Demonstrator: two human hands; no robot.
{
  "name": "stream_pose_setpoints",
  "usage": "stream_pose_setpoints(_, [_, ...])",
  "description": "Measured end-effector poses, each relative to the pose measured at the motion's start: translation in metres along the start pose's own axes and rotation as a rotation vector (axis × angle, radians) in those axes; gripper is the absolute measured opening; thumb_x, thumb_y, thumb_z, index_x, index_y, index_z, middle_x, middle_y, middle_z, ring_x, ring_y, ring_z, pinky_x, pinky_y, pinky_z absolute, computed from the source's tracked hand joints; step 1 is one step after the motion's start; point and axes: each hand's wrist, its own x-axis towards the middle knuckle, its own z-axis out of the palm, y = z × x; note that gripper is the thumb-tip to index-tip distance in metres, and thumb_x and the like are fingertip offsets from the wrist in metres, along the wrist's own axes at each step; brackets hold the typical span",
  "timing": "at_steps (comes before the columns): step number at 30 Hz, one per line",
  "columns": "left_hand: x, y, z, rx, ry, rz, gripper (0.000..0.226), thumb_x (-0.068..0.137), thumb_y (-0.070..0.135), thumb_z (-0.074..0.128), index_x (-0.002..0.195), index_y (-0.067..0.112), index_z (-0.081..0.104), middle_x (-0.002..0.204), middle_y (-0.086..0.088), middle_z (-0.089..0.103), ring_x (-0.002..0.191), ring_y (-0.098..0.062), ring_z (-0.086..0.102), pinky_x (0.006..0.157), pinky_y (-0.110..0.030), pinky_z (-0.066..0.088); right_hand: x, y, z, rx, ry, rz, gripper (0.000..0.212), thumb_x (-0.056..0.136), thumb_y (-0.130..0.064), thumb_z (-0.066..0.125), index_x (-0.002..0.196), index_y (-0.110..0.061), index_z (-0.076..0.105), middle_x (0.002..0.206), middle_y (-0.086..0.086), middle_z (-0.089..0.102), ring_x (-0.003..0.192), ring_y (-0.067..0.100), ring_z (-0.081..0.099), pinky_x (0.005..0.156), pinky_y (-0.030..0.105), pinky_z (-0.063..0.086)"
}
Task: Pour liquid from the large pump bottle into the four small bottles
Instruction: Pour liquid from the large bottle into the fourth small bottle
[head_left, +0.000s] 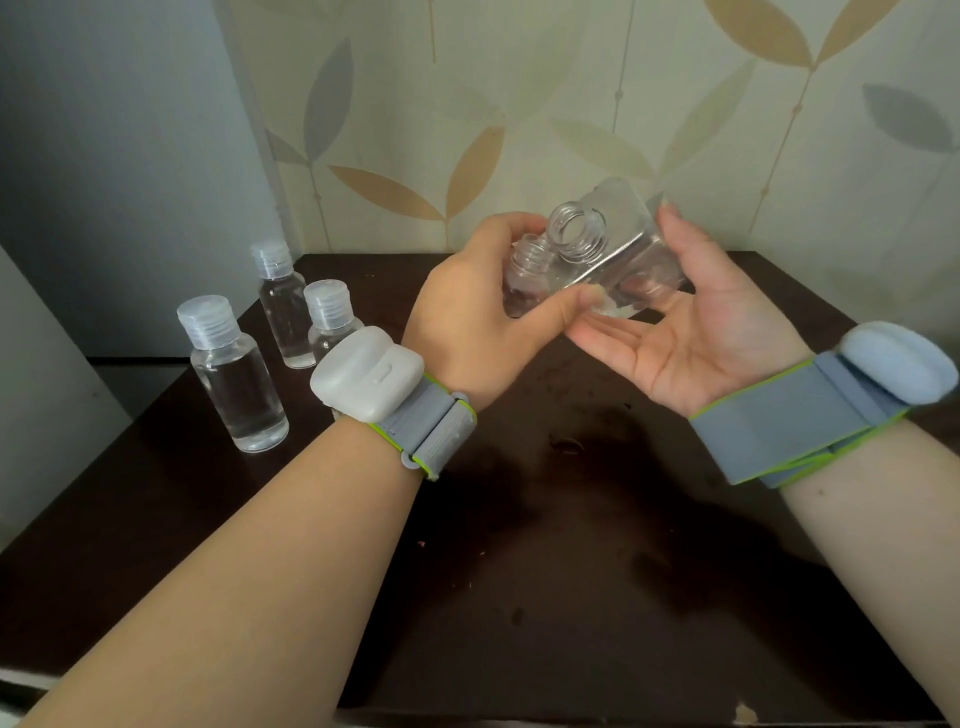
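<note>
My right hand (691, 322) holds the large clear bottle (618, 244) above the table, palm up, fingers wrapped behind it. The bottle has no pump on it and is tipped over, its open threaded neck pointing toward me and down to the left. My left hand (483, 306) grips a small uncapped bottle (524, 270), whose open mouth sits just under the large bottle's neck. Three small clear bottles with flip caps stand at the left: one nearest (234, 374), one behind (283, 306), one partly hidden by my left wristband (330, 317).
The dark brown table (545, 519) shows wet smears and small bits of debris in the middle. A leaf-patterned wall (571, 104) rises right behind it. A pale grey panel (130, 156) stands at the left. Both wrists wear grey bands with pale modules.
</note>
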Motion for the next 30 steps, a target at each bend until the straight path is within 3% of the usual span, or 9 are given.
stream_pose_setpoints(2, [0.000,-0.001,0.000,-0.004,-0.009,-0.022,0.041,0.073,0.034,0.073,0.105,0.019,0.053,0.067,0.019,0.051,0.060,0.003,0.052,0.064,-0.008,0.040,0.001,-0.001,0.000,-0.007,0.048,-0.063,0.081,0.051,-0.026,0.078,0.120,-0.003,0.045,0.102,0.030,0.060,0.080,0.040,0.066,0.057,0.041,0.056])
stream_pose_setpoints(5, [0.000,-0.001,0.000,-0.020,-0.042,-0.071,0.033,0.071,0.039,0.072,0.081,0.031,0.042,0.063,0.016,0.051,0.055,0.004,0.052,0.059,-0.010,0.042,0.002,-0.004,-0.001,-0.043,0.112,-0.134,0.077,0.049,-0.026,0.076,0.117,-0.010,0.046,0.078,0.026,0.066,0.075,0.037,0.068,0.057,0.040,0.056])
stream_pose_setpoints(7, [-0.001,-0.001,0.000,-0.018,-0.118,-0.122,0.035,0.070,0.043,0.070,0.075,0.031,0.038,0.064,0.013,0.053,0.055,-0.004,0.056,0.060,-0.022,0.048,0.002,-0.006,-0.002,-0.097,0.122,-0.159,0.073,0.050,-0.029,0.073,0.116,-0.015,0.047,0.086,0.026,0.063,0.073,0.035,0.068,0.059,0.041,0.057])
stream_pose_setpoints(11, [-0.002,-0.005,0.002,0.052,-0.282,-0.153,0.034,0.074,0.046,0.064,0.083,0.025,0.039,0.071,0.005,0.058,0.059,-0.007,0.058,0.066,-0.035,0.050,0.000,-0.011,0.000,-0.211,0.169,-0.231,0.085,0.049,-0.032,0.080,0.122,-0.019,0.039,0.097,0.023,0.059,0.065,0.030,0.068,0.056,0.038,0.055])
stream_pose_setpoints(14, [-0.002,-0.010,0.004,0.062,-0.343,-0.146,0.038,0.078,0.045,0.061,0.089,0.020,0.035,0.062,0.009,0.051,0.042,0.006,0.049,0.051,-0.022,0.038,0.000,-0.014,-0.001,-0.273,0.181,-0.292,0.082,0.053,-0.035,0.072,0.125,-0.020,0.036,0.091,0.020,0.060,0.061,0.028,0.067,0.056,0.037,0.055])
stream_pose_setpoints(17, [-0.002,-0.011,0.005,0.029,-0.349,-0.145,0.035,0.077,0.043,0.062,0.080,0.028,0.030,0.063,0.010,0.047,0.043,0.008,0.046,0.047,-0.011,0.034,-0.001,-0.013,-0.003,-0.330,0.175,-0.315,0.084,0.057,-0.032,0.074,0.128,-0.021,0.031,0.090,0.020,0.058,0.065,0.030,0.067,0.060,0.041,0.056])
stream_pose_setpoints(24, [-0.001,-0.012,0.003,-0.006,-0.342,-0.157,0.037,0.076,0.042,0.063,0.075,0.028,0.029,0.061,0.009,0.046,0.043,0.005,0.044,0.047,-0.010,0.033,0.000,-0.008,-0.005,-0.389,0.117,-0.334,0.072,0.065,-0.027,0.074,0.123,-0.022,0.031,0.074,0.012,0.064,0.066,0.030,0.066,0.064,0.047,0.056])
stream_pose_setpoints(27, [0.000,-0.009,0.002,-0.022,-0.337,-0.172,0.037,0.073,0.047,0.060,0.075,0.028,0.028,0.063,0.008,0.049,0.048,0.001,0.046,0.051,-0.015,0.036,0.000,-0.007,-0.005,-0.412,0.089,-0.337,0.078,0.061,-0.026,0.077,0.123,-0.023,0.030,0.068,0.007,0.067,0.069,0.031,0.067,0.065,0.047,0.056])
stream_pose_setpoints(30, [-0.001,-0.005,0.002,-0.046,-0.344,-0.186,0.038,0.067,0.053,0.056,0.076,0.028,0.029,0.068,0.000,0.054,0.060,-0.014,0.053,0.060,-0.031,0.044,0.000,-0.008,-0.006,-0.425,0.069,-0.348,0.072,0.064,-0.025,0.073,0.121,-0.024,0.029,0.068,0.006,0.069,0.073,0.032,0.068,0.067,0.048,0.056])
